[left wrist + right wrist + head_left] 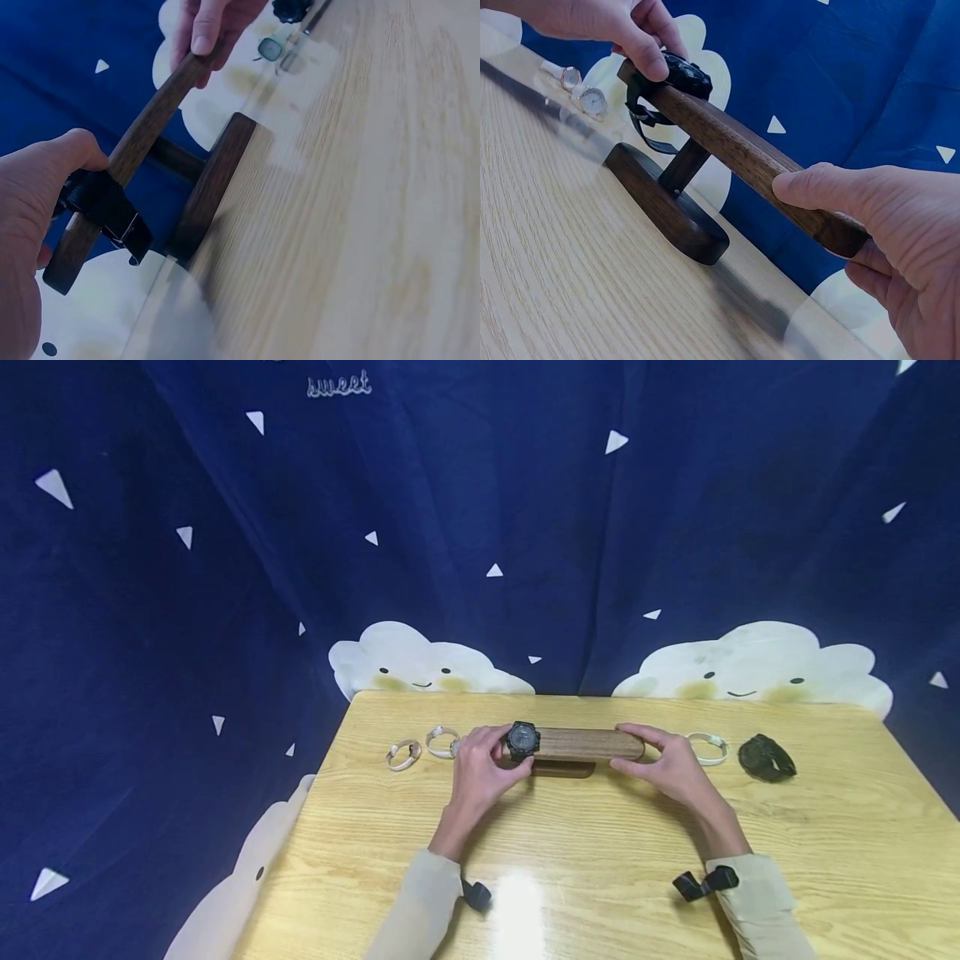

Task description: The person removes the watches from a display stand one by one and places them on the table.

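Observation:
A dark wooden watch stand (588,744) stands on the table, its bar raised on a post above an oblong base (667,206). Around the bar's left part hangs a black wristwatch (523,740), dial up, its strap (654,139) dangling below the bar in the right wrist view. My left hand (480,770) pinches this watch at the bar's left end, thumb on the near side. At the other end, my right hand (677,768) grips the bar between thumb and fingers; some of those fingers are hidden behind the wood.
Left of the stand lie two light-strapped watches, a rose-rimmed watch (403,755) and a pale watch (442,742). To the right are a white-strapped watch (708,748) and a bulky black watch (767,758). A blue curtain (480,527) hangs behind the wooden table (600,877).

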### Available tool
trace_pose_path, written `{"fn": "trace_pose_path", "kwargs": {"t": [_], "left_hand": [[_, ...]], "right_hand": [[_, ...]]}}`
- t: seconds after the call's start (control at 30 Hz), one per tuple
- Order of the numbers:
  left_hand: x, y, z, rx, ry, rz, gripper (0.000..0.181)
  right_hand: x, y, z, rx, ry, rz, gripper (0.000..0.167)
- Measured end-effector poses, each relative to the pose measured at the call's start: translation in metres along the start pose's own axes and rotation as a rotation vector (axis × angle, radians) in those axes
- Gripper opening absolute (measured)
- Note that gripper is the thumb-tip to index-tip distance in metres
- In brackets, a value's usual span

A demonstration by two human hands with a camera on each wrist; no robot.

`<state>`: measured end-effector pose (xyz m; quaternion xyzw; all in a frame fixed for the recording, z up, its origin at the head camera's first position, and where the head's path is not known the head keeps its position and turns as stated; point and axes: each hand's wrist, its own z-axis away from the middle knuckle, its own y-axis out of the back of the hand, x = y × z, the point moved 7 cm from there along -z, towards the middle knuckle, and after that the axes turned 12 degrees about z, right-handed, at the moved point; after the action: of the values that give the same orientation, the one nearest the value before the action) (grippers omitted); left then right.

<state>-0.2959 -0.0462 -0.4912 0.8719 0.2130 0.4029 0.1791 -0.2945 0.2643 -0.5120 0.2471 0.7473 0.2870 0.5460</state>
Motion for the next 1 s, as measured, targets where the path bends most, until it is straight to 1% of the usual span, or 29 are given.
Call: {"fn": "trace_pose_path", "kwargs": {"t": [0.23,0.33,0.6,0.8,1.0], "left_hand": [[-0.005,0.009,0.002,0.016,-0.022,-0.011,0.060],[-0.008,0.014,0.003,0.026,-0.018,0.013,0.060],[-0.021,0.025,0.004,0.027,0.070,0.062,0.060],[-0.025,0.033,0.002,0.038,0.065,0.079,0.060],[-0.032,0.039,0.001,0.017,0.104,0.097,0.059]], "right_hand": [[0.002,0.001,0.002,0.005,-0.013,0.006,0.063],[0.003,0.001,0.002,0.007,-0.017,0.003,0.063],[0.003,-0.002,0.000,-0.015,-0.015,-0.017,0.064],[0.002,-0.001,0.000,-0.013,-0.021,-0.026,0.063],[0.000,0.000,0.000,-0.006,-0.017,-0.025,0.062]]}}
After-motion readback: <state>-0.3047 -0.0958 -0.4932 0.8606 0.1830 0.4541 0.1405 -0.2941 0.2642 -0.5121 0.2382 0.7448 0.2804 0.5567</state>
